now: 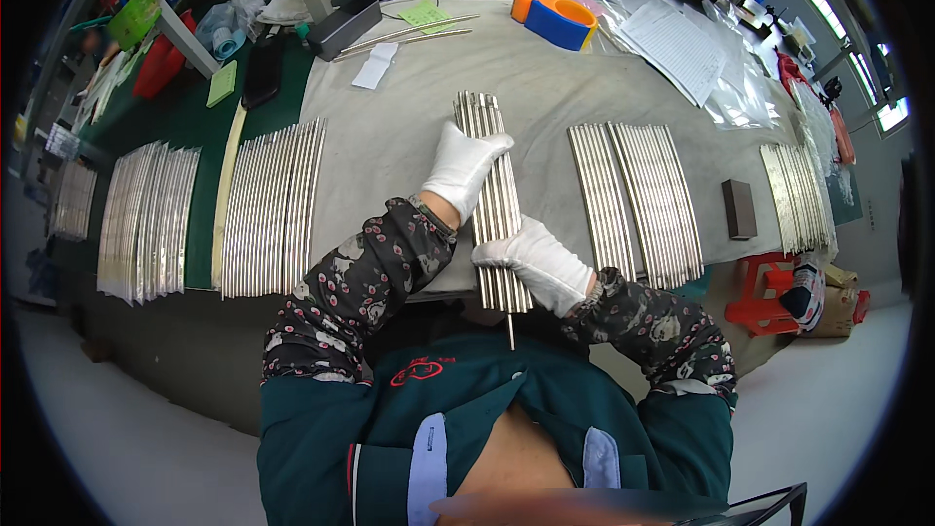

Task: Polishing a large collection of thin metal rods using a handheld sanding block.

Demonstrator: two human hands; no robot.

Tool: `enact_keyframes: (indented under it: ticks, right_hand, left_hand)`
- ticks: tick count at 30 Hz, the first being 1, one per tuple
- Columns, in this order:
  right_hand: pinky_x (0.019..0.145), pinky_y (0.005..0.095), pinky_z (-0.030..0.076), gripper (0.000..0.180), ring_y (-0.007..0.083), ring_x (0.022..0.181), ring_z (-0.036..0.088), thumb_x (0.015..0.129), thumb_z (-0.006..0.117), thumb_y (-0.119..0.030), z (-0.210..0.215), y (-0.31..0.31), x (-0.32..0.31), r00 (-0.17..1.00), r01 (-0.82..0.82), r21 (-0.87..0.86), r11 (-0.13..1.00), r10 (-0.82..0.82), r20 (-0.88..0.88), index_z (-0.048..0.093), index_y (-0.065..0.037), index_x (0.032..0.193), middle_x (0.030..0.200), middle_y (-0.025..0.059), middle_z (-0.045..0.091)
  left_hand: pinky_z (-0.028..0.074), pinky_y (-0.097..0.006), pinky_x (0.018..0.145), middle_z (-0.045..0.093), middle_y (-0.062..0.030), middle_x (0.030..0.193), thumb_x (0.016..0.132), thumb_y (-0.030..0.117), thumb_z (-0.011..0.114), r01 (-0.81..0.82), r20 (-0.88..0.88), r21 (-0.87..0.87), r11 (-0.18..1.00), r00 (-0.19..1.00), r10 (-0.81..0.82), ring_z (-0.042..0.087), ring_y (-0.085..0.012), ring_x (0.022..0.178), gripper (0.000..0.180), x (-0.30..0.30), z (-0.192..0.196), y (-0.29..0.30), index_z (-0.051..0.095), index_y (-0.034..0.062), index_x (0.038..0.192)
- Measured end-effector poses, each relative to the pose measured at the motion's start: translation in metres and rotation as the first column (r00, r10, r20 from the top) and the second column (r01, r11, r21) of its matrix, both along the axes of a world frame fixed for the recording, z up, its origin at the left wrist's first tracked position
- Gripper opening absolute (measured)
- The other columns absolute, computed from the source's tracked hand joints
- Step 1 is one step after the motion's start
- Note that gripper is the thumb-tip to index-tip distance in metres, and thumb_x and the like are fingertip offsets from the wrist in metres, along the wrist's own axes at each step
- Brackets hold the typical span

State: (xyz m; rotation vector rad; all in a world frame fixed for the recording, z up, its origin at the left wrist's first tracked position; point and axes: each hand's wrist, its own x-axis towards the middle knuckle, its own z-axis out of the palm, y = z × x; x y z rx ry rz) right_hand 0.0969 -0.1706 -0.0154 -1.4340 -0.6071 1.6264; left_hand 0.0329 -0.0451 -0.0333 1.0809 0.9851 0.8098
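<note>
Grasping a bundle of metal rods (497, 197), left hand (464, 168) above, right hand (536, 263) below, grey cloth (409, 127) beneath

Left hand (464, 168) flat, right hand (539, 263) apparently curled — both white-gloved, forearms bent inward.

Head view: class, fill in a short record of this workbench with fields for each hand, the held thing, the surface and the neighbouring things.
left hand: white glove, laid on the upper part of the bundle
right hand: white glove, gripping the lower part
held thing: bundle of thin metal rods, lengthwise away from the person
surface: grey cloth over the bench
neighbours: rod rows left and right, dark block, orange-blue tape dispenser
</note>
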Motion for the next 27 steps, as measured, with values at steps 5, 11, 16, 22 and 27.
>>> enact_keyframes:
  ticks: [5, 11, 16, 22, 27]
  right_hand:
    - [0.07, 0.0353, 0.052, 0.044, 0.0263, 0.076, 0.066, 0.073, 0.07, -0.029, -0.006, 0.002, 0.003, 0.858, -0.219, 0.013, 0.976, 0.186, 0.479, 0.059, 0.008, 0.094, 0.083, 0.0176, 0.067]
    - [0.071, 0.0452, 0.052, 0.06, 0.0395, 0.073, 0.065, 0.086, 0.051, -0.056, 0.023, 0.01, 0.028, 0.164, -0.561, -0.294, 0.774, 0.452, 0.877, 0.066, 0.002, 0.081, 0.073, 0.0227, 0.065]
    - [0.065, 0.0467, 0.051, 0.044, 0.0382, 0.067, 0.064, 0.088, 0.053, -0.043, 0.018, -0.013, 0.049, 0.163, -0.508, -0.156, 0.847, 0.273, 0.948, 0.067, -0.002, 0.082, 0.068, 0.021, 0.064]
    - [0.057, 0.0418, 0.051, 0.032, 0.034, 0.06, 0.063, 0.083, 0.063, -0.034, 0.033, -0.038, 0.057, 0.209, -0.478, -0.039, 0.878, 0.157, 0.965, 0.066, -0.002, 0.082, 0.061, 0.0174, 0.062]
    - [0.053, 0.0314, 0.049, 0.018, 0.0229, 0.053, 0.062, 0.079, 0.065, -0.018, 0.034, -0.071, 0.077, 0.453, -0.226, 0.141, 0.964, -0.024, 0.891, 0.066, -0.002, 0.085, 0.061, 0.0116, 0.062]
  left_hand:
    - [0.039, -0.042, 0.098, 0.049, -0.0181, 0.124, 0.068, 0.021, 0.073, 0.157, -0.435, 0.785, 0.6, 0.829, 0.352, 0.048, -0.0327, 0.113, 0.064, -0.009, -0.031, -0.015, 0.05, 0.0052, 0.125]
    - [0.032, -0.048, 0.103, 0.037, -0.0182, 0.139, 0.076, 0.041, 0.065, 0.54, -0.752, 0.653, 0.531, 0.545, 0.371, 0.038, -0.0386, 0.125, 0.058, -0.047, -0.028, -0.004, 0.055, 0.0188, 0.128]
    - [0.029, -0.051, 0.103, 0.033, -0.022, 0.14, 0.082, 0.044, 0.06, 0.558, -0.757, 0.63, 0.539, 0.597, 0.266, 0.036, -0.0397, 0.126, 0.06, -0.088, -0.028, 0.007, 0.049, 0.0141, 0.133]
    - [0.019, -0.056, 0.109, 0.03, -0.0216, 0.145, 0.088, 0.057, 0.048, 0.824, -0.842, 0.533, 0.192, 0.496, 0.213, 0.029, -0.0418, 0.133, 0.07, -0.127, -0.018, -0.014, 0.041, 0.0081, 0.139]
    - [0.02, -0.055, 0.109, 0.031, -0.0246, 0.144, 0.089, 0.061, 0.043, 0.754, -0.831, 0.545, 0.367, 0.543, 0.118, 0.028, -0.0418, 0.134, 0.073, -0.13, -0.013, -0.017, 0.042, 0.0048, 0.136]
